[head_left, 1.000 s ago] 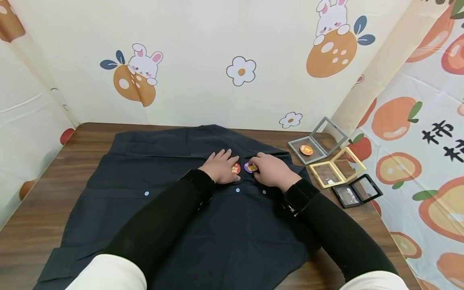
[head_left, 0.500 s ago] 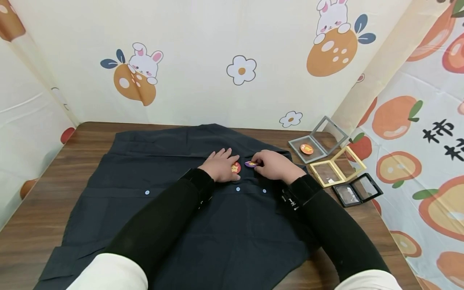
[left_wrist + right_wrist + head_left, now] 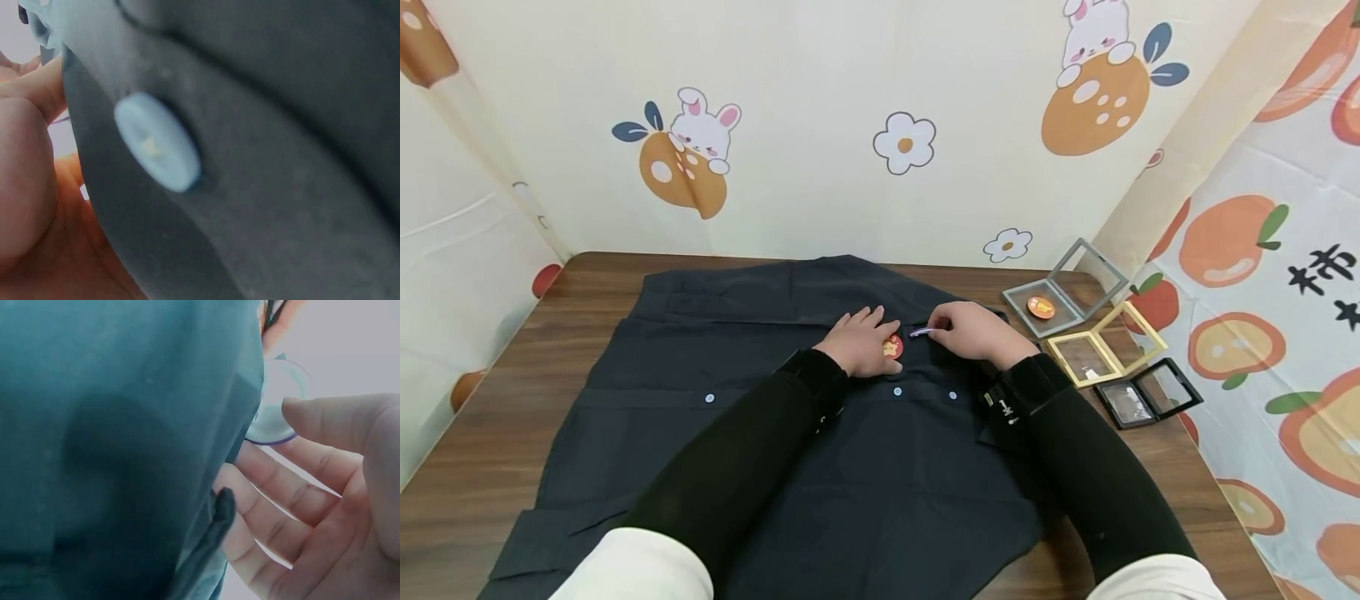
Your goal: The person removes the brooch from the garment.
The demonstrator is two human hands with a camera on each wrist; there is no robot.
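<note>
Currently our right hand [image 3: 973,332] pinches the purple-edged badge [image 3: 919,332] at two o'clock from the red badge [image 3: 892,347], while our left hand [image 3: 857,344] lies spread on the dark garment [image 3: 730,350].

Purple badge [image 3: 919,332] tipped up, now edge-on

Dark garment [image 3: 820,508]: matt cloth, softly creased. Button [image 3: 156,142] on garment: smooth, plastic-looking, faint sheen. Purple-rimmed badge [image 3: 273,415] at garment: smooth, shiny back, metal or plastic unclear. Red badge [image 3: 892,346] on garment: smooth-looking. Table [image 3: 482,500] under garment: brown wood grain. Cases [image 3: 1106,352] right of garment: plastic-looking frames, clear panes. Backdrop [image 3: 805,167] behind garment: smooth printed sheet.
</note>
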